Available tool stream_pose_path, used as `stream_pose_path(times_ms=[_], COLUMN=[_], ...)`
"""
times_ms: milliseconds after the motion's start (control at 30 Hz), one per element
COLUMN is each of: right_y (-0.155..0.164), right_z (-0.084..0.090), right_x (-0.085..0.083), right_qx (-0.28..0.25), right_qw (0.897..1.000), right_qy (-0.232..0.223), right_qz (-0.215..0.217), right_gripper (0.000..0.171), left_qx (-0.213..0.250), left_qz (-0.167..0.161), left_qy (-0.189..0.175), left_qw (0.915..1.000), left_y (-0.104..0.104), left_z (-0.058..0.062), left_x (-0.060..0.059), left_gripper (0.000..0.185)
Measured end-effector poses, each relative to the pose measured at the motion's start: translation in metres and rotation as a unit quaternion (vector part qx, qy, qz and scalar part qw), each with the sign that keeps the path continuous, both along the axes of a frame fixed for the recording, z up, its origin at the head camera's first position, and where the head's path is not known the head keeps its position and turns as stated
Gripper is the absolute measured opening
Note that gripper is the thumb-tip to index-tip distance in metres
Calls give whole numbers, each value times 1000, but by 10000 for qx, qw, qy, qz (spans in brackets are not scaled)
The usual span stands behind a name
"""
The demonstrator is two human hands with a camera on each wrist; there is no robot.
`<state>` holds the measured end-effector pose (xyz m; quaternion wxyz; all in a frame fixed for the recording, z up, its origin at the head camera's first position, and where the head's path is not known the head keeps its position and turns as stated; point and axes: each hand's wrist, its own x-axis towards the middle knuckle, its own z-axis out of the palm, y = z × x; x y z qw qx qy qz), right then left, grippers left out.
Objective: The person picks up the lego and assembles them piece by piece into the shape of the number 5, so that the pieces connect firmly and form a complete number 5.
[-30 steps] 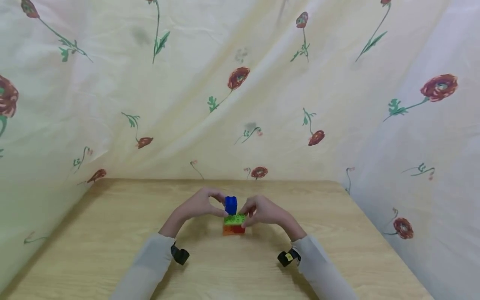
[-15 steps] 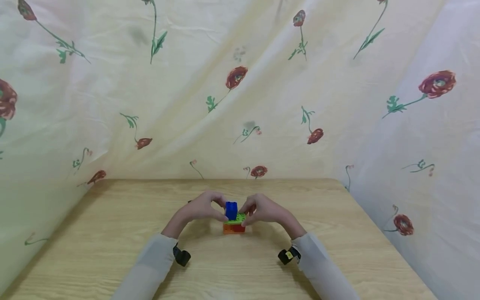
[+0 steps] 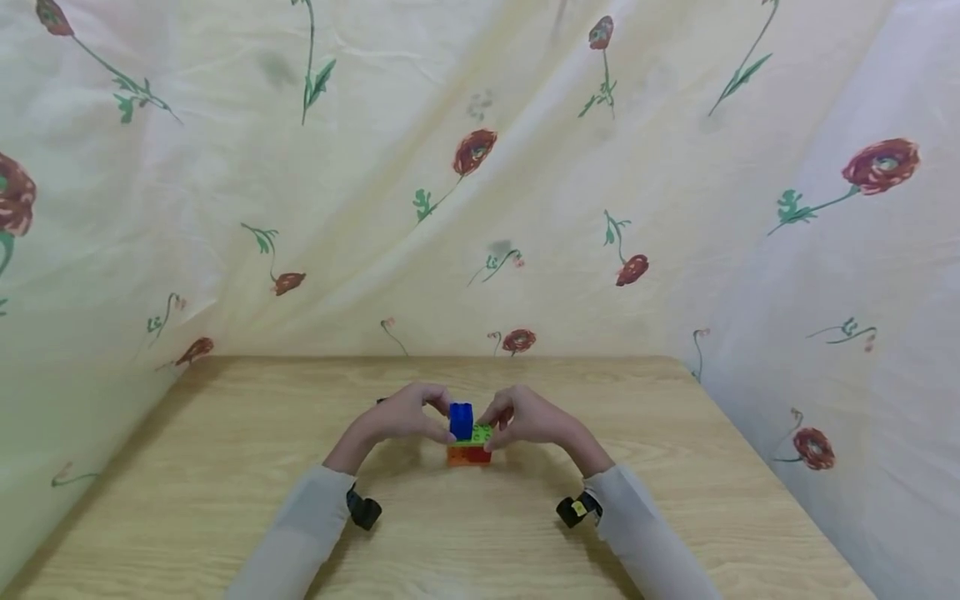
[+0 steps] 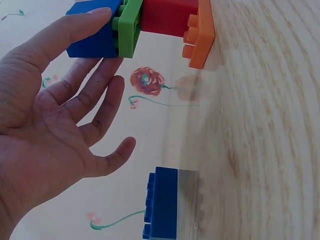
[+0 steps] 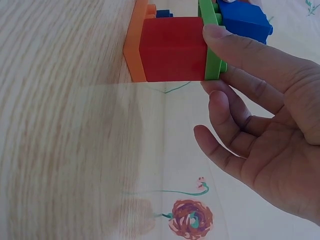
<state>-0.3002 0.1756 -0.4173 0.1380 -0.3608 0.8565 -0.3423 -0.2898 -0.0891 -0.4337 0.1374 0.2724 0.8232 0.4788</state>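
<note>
A small toy-block stack stands at the middle of the table. My left hand (image 3: pixel 405 412) pinches a blue block (image 3: pixel 461 422) between thumb and fingers, at the left end of a thin green studded plate (image 3: pixel 482 433). In the left wrist view the blue block sits against the studs. Beneath the green plate is a red block (image 5: pixel 173 49), at the right end of a thin orange plate (image 4: pixel 202 37) that lies on the tabletop. The right hand (image 3: pixel 528 417) pinches the right end of the green plate, thumb (image 5: pixel 216 33) at its edge near the red block.
Another blue block (image 4: pixel 165 202) lies on the table behind my left hand; only a dark bit shows in the head view. The wooden table (image 3: pixel 465 533) meets a flower-printed cloth (image 3: pixel 360 250) at its back. Each wrist wears a black camera (image 3: pixel 363 510).
Over the last second my left hand has lowered the blue block onto the left end of the green plate. The right hand has kept its hold, nearly still.
</note>
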Motion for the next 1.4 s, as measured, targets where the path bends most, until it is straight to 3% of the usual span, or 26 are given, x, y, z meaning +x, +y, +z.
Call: stream_pose_path(times_ms=[633,833,1400], right_y=[-2,-1,0], right_z=[-2,-3,-1], right_x=[-1,1,1], right_qx=[51,80,-13], right_qw=[10000,10000,10000], right_qy=[65,-46,-50], right_qz=[-16,20,-38], right_gripper=[27,28,28], left_qx=[73,87,-58], left_qz=[-9,-101,70], left_qy=[317,179,240], left_qw=[9995,9998,9997], left_y=[0,0,1], left_z=[-4,-5,0], left_x=[1,1,2], left_gripper=[26,26,24])
